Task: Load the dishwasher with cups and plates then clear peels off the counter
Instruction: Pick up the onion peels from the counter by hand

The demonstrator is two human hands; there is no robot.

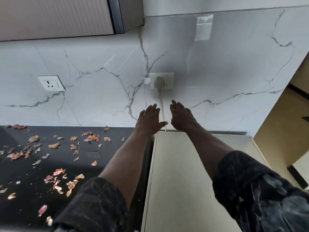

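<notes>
Both arms stretch forward toward the marble wall. My left hand [149, 120] and my right hand [181, 116] are side by side with straight fingers, palms down, holding nothing, above the back edge of a beige appliance top [180, 173]. Several orange and pink peels [56, 178] lie scattered over the black counter [30, 206] to the left of my arms. No cups or plates are in view.
A wall socket [161, 80] with a plug and a white cable [161, 104] sits just beyond my hands. A second socket [51, 82] is on the wall at the left. An upper cabinet [55, 15] hangs at top left. A doorway opens at the right.
</notes>
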